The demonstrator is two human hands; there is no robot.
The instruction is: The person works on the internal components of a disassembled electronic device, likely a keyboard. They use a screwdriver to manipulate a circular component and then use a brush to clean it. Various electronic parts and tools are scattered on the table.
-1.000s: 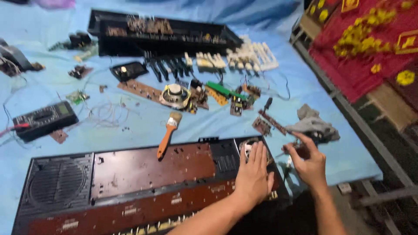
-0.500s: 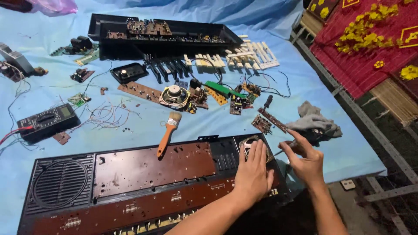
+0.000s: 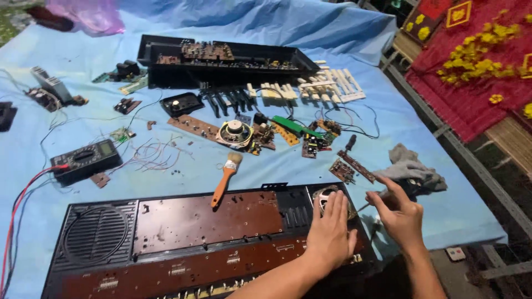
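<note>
The opened keyboard casing (image 3: pixel 188 243) lies flat at the near edge of the desk (image 3: pixel 288 171), its brown circuit boards facing up and a round speaker grille (image 3: pixel 97 235) at its 9 o'clock end. At the 3 o'clock end sits a small round speaker (image 3: pixel 327 196), and the left hand (image 3: pixel 331 235) rests palm-down right over it, fingers spread flat on the casing and closed on nothing. The right hand (image 3: pixel 400 217) hovers just off the casing's 3 o'clock edge, its grip pinched together on a thin tool whose kind is too small to tell. A grey rag (image 3: pixel 410 169) lies just beyond that hand, towards 12 o'clock.

An orange-handled brush (image 3: pixel 226 178) lies tilted across the casing's far rim. Further out, at 10 o'clock, a black multimeter (image 3: pixel 86 159) rests with a red lead trailing off to 8 o'clock. At 12 o'clock lie a loose speaker cone (image 3: pixel 235 133), several small circuit boards and a green one (image 3: pixel 293 126), then loose black and white keys (image 3: pixel 327 86) and a long black housing (image 3: pixel 221 58) at the far side of the blue cover.
</note>
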